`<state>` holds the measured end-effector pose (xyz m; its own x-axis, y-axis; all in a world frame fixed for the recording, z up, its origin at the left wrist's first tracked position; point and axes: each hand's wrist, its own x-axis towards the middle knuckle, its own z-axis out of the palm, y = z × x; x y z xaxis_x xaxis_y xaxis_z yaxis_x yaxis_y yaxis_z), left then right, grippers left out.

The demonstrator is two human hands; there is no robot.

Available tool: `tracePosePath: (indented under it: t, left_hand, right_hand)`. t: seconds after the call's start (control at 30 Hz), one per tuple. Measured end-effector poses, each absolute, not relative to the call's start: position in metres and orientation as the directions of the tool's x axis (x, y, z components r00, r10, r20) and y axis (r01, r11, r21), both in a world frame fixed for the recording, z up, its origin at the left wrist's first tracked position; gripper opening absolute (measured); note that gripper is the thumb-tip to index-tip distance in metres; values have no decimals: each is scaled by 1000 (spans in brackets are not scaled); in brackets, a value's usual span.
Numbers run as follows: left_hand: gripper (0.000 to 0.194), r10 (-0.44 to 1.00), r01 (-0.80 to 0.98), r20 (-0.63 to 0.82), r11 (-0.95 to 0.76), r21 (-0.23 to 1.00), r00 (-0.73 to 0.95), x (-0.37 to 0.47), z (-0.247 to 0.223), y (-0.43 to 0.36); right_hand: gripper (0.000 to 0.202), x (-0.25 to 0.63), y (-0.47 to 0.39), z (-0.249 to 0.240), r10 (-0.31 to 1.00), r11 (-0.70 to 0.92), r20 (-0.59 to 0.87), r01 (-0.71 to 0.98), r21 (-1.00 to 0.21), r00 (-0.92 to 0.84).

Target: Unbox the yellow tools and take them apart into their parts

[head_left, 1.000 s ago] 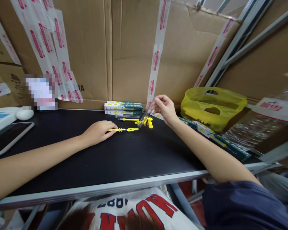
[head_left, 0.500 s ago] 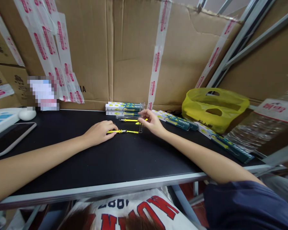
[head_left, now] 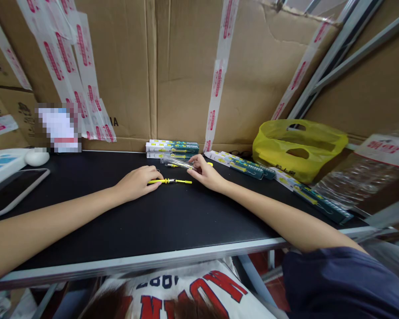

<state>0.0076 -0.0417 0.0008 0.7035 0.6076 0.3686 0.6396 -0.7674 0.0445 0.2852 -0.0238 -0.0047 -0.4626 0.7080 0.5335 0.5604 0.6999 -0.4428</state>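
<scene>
My left hand (head_left: 137, 182) rests on the black table, its fingers closed on a slim yellow stick-like tool (head_left: 168, 180) with a metal piece at its middle. The tool points right, lying low over the table top. My right hand (head_left: 208, 173) pinches a clear plastic tube (head_left: 179, 162), which slants leftward from the fingers. Behind and partly under that tube is a second yellow tool (head_left: 171, 165), mostly hidden. A bit of yellow shows just beyond my right fingers; what it belongs to cannot be made out.
Narrow printed boxes (head_left: 172, 146) are stacked against the cardboard wall, with several more (head_left: 242, 165) to the right. A yellow plastic bag (head_left: 286, 161) and a large clear bottle (head_left: 362, 168) stand at the right. A phone (head_left: 16, 192) and a white mouse (head_left: 37, 157) lie left.
The clear tube in my right hand has turned from upright to a leftward slant, almost flat. My left hand and its yellow tool have stayed in place.
</scene>
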Motion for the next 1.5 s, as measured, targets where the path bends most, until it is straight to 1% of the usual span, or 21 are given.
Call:
tracePosePath:
  t: [0.07,0.13,0.2,0.27,0.37,0.47,0.63,0.77,0.97,1.03,1.13,1.27,1.43,1.5]
  left_hand:
    - [33,609,643,371,-765,43,701,8,1,-43]
    - [33,606,638,377,-768,48,701,9,1,-44]
    - [32,596,625,379,-779,57,708,9,2,-45]
    - [31,590,617,380,-785,62,713,10,3,-46]
    - [30,593,622,377,-781,56,712,10,3,-46]
    - [29,593,624,372,-780,48,714,9,3,-45]
    - [29,591,623,376,-781,44,714,9,1,-44]
    - [30,595,630,379,-775,38,709,9,1,-44]
    - [29,589,632,389,-775,22,708,9,1,-44]
    - [28,586,630,389,-776,18,711,9,1,-43]
    - [28,583,627,385,-779,12,716,9,-1,-42]
    - [28,590,633,379,-774,15,713,9,-1,-41]
    - [30,599,635,376,-772,33,707,10,1,-44]
    - [33,599,638,379,-769,31,705,12,2,-45]
  right_hand:
    - [21,285,-22,-2,714,691,527,590,-418,-462]
    - [16,285,-18,2,710,679,545,640,-361,-446]
    - [13,284,-11,8,688,660,592,702,-268,-421]
    - [11,282,0,13,656,630,627,762,-148,-420]
    - [11,277,19,20,644,562,619,827,16,-450]
    - [14,271,36,22,667,510,596,857,72,-447]
    - [16,263,50,17,696,486,551,867,110,-460]
    - [16,261,48,14,710,451,551,884,125,-440]
    - [16,257,41,18,726,428,553,898,102,-409]
    - [15,255,36,21,716,454,562,888,76,-414]
    - [14,253,18,25,684,536,577,844,18,-446]
    - [17,260,-18,20,642,673,536,738,-53,-547]
    - [19,267,-45,5,596,764,442,642,-56,-671]
    - [17,265,-45,2,579,784,421,618,-53,-698]
